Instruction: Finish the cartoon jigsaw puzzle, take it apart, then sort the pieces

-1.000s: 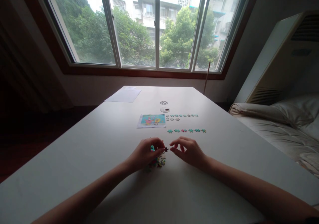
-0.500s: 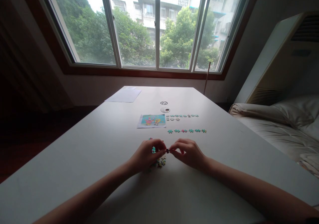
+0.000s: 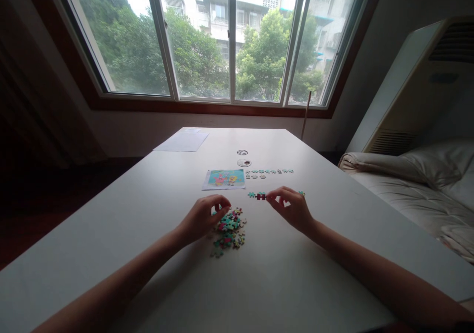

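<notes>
My right hand (image 3: 291, 207) pinches a small dark red puzzle piece (image 3: 261, 196) and holds it over the near row of puzzle pieces (image 3: 253, 195), partly covering that row. My left hand (image 3: 203, 217) rests on the white table (image 3: 148, 214) with fingers curled and pinched at the edge of a loose pile of colourful puzzle pieces (image 3: 228, 228); what it holds, if anything, is hidden. A printed cartoon picture sheet (image 3: 224, 178) lies just beyond the hands. A farther row of small pieces (image 3: 269, 172) sits to the right of that sheet.
Two small round objects (image 3: 243, 162) lie behind the picture. A sheet of white paper (image 3: 182, 141) is at the far left of the table. A bed with pale bedding (image 3: 418, 180) stands to the right, windows beyond.
My right hand took the dark piece from my left fingers and moved it forward to the near row. My left hand drew back left, uncovering the loose pile.
</notes>
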